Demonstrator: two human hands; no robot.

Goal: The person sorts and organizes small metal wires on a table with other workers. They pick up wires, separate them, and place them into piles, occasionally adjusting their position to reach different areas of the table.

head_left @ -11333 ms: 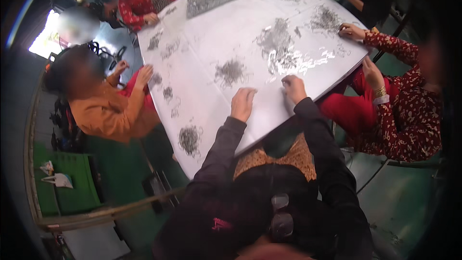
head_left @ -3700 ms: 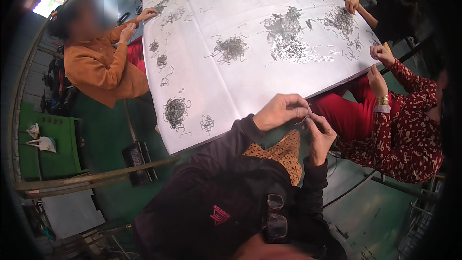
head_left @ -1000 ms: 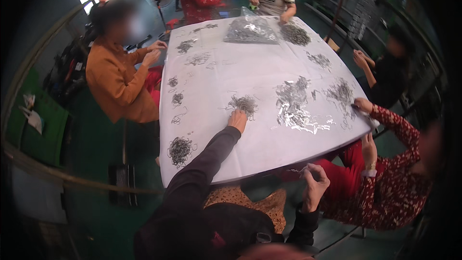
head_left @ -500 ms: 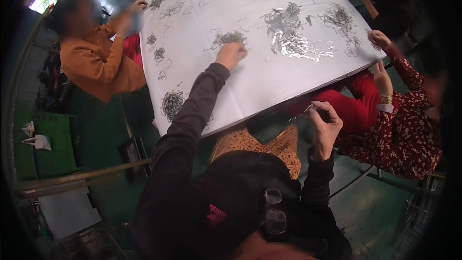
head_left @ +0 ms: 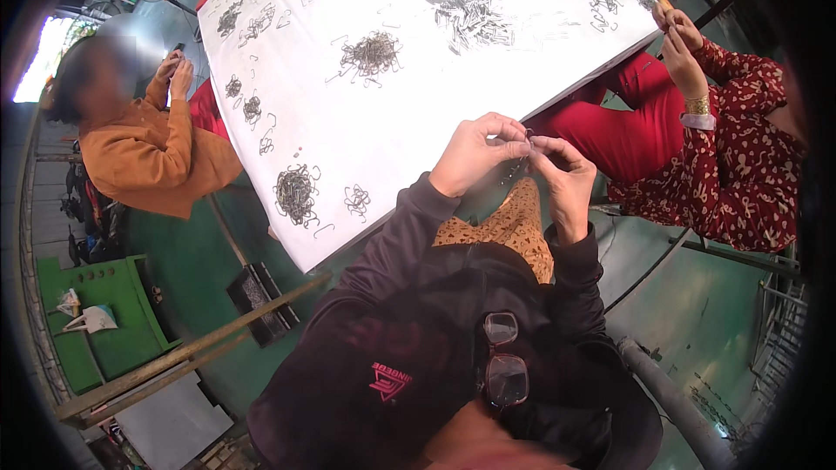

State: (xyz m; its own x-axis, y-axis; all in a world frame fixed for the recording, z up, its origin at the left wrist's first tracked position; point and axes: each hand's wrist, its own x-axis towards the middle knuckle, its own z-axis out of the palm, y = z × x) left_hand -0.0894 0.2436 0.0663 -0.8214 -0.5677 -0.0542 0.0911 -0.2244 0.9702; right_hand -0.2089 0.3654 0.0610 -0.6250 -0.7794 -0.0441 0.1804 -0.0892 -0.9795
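Observation:
In front of my lap, just off the near table edge, my left hand [head_left: 481,154] and my right hand [head_left: 566,181] meet with fingertips pinched together. Between them is a small dark metal piece [head_left: 529,134], mostly covered by the fingers; its exact shape is hard to make out. Thin shiny bits show just below the fingertips. On the white table [head_left: 418,152] lies a heap of bent wire hooks [head_left: 370,56] beyond my left hand. Farther right is a larger heap of small, narrow metal pieces [head_left: 470,7].
More hook piles lie near the left corner [head_left: 297,195] and along the left edge [head_left: 252,110]. A co-worker in orange [head_left: 161,161] sits at left; another in a red patterned top [head_left: 714,174] sits close on my right, hands raised. A metal rail [head_left: 196,346] runs behind at left.
My left hand has come back from the middle hook heap to meet my right hand. The view has shifted, and a small hook cluster near the left corner is uncovered.

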